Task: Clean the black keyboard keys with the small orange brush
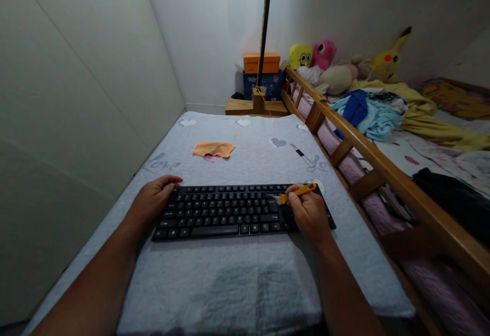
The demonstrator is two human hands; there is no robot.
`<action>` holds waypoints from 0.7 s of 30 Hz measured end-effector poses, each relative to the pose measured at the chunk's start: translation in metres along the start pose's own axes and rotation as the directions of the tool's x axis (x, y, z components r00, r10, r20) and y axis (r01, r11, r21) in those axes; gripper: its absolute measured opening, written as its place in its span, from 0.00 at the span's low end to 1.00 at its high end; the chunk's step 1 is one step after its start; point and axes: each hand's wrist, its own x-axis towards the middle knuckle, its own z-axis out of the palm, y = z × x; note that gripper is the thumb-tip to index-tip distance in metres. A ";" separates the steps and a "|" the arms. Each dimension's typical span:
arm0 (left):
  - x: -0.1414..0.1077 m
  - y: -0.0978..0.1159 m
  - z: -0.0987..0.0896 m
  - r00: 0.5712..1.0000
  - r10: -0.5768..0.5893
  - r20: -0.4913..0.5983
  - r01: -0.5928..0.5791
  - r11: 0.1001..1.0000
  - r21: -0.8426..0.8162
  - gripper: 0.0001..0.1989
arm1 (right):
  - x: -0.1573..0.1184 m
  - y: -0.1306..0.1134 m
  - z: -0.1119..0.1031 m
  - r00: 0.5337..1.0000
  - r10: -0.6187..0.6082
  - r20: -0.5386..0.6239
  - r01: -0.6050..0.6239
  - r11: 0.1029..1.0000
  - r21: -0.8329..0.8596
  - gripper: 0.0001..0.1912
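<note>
A black computer keyboard (222, 211) lies flat across the cloth-covered bed surface (225, 285) in front of me. My left hand (153, 200) grips its left end, thumb on the top edge and the other fingers partly hidden. Over the right part of the keyboard, my right hand (309, 212) is closed around a small yellow-handled brush (306, 189). The brush's pale bristles point left and meet the keys near the upper right of the letter block. My right hand covers part of the number pad.
Beyond the keyboard lie a crumpled orange cloth (214, 148) and, farther right, a thin wire keycap puller (300, 152). A wooden rail (367, 157) runs along the right side. A white wall panel (76, 101) borders the left. A dark upright pole (265, 29) stands at the far end.
</note>
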 end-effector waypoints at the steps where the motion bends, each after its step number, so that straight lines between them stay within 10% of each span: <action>1: 0.001 -0.001 0.000 1.000 0.003 0.000 -0.003 1.000 -0.001 0.21 | -0.001 0.000 -0.001 1.000 0.008 0.009 -0.008 1.000 0.009 0.12; 21: 0.000 -0.001 0.001 0.999 0.014 -0.031 -0.014 1.000 -0.016 0.20 | -0.005 0.000 -0.005 0.999 0.047 0.024 -0.048 0.999 0.025 0.12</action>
